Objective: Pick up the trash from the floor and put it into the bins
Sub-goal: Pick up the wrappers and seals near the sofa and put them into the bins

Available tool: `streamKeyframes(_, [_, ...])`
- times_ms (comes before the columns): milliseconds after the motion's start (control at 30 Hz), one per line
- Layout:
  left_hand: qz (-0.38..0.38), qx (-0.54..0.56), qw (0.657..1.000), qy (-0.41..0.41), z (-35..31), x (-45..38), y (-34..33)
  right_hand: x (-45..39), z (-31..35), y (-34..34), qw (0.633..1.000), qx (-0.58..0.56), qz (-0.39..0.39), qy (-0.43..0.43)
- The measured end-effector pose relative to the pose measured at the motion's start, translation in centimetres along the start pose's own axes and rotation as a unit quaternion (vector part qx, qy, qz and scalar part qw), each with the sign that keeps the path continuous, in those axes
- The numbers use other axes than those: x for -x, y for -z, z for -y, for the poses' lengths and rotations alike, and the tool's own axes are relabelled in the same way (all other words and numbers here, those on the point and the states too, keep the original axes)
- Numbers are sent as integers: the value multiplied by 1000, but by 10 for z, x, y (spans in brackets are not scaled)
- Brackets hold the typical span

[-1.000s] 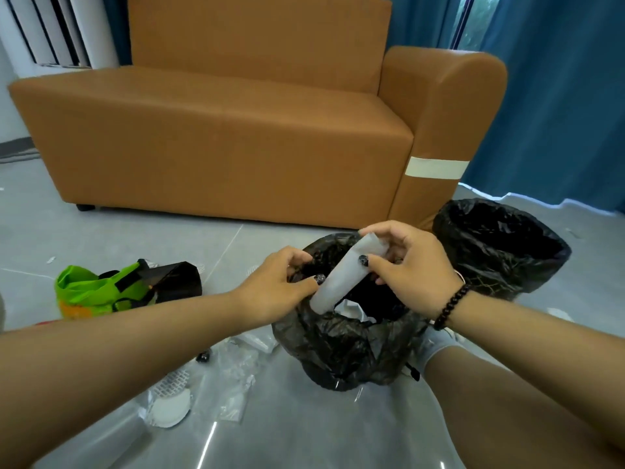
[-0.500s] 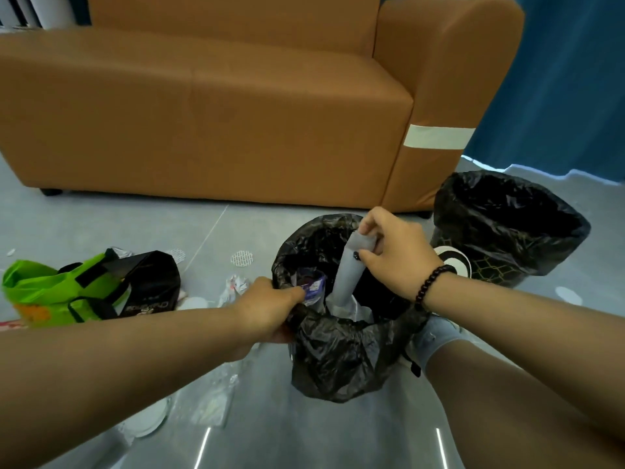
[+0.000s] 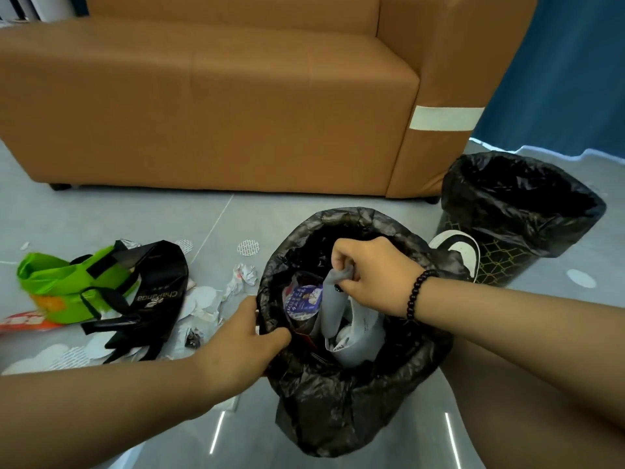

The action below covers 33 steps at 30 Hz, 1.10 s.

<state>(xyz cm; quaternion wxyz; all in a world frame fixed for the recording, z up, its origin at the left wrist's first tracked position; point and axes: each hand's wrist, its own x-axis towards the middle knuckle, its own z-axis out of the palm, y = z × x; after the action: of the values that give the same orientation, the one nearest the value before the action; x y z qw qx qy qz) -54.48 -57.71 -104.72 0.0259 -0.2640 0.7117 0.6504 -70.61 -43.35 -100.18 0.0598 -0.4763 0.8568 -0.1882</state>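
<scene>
A bin lined with a black bag (image 3: 341, 401) stands on the floor right in front of me. My right hand (image 3: 372, 272) is over its mouth, fingers pinched on the top of a rolled grey-white plastic wrapper (image 3: 333, 306) that stands upright inside the bin. My left hand (image 3: 243, 343) grips the bag's rim on the left side. A purple-labelled cup (image 3: 302, 299) and other scraps lie inside. A second black-lined bin (image 3: 517, 211) stands to the right, by the sofa arm.
A brown sofa (image 3: 220, 106) runs across the back. On the floor to the left lie a green bag (image 3: 64, 282), a black bag (image 3: 155, 296), crumpled paper (image 3: 241, 277) and white scraps. My shoe (image 3: 460, 252) sits between the bins. Blue curtains hang at right.
My right hand has pushed the rolled wrapper down into the bin. My left hand let go of the wrapper and took hold of the bag's rim. My view moved closer and lower.
</scene>
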Motion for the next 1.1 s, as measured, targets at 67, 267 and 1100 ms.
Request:
streamKeyframes(67, [7,-11,1000,-9,1,4,2,0,3,8,1000,20,3,5])
streamKeyframes(267, [14,-28,999,-35,1,7,0,2,2,11,998,51,40,-24])
streamKeyframes(1100, [23,15,999,30,-28,-17,-7,-15,-24,-12,975,141,142,-94])
